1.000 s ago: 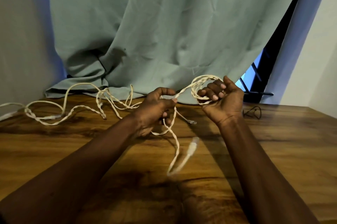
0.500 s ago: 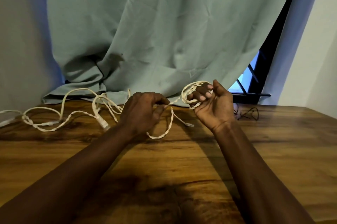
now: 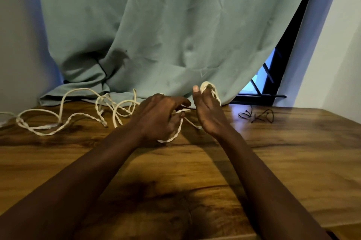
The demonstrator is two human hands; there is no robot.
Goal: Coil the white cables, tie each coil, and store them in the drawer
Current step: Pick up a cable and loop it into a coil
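Right hand (image 3: 209,113) has the coil (image 3: 210,86) looped round its fingers mid-frame, thumb up. Left hand (image 3: 158,118) pinches the cable (image 3: 64,124) feeding it. A second ago a long tail dangled below; now just a short loop hangs, so looks like another turn went on. Most of it still sprawls left on the table (image 3: 195,191).

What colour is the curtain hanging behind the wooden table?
The curtain is a plain, pale grey-green; the head view shows it clearly.
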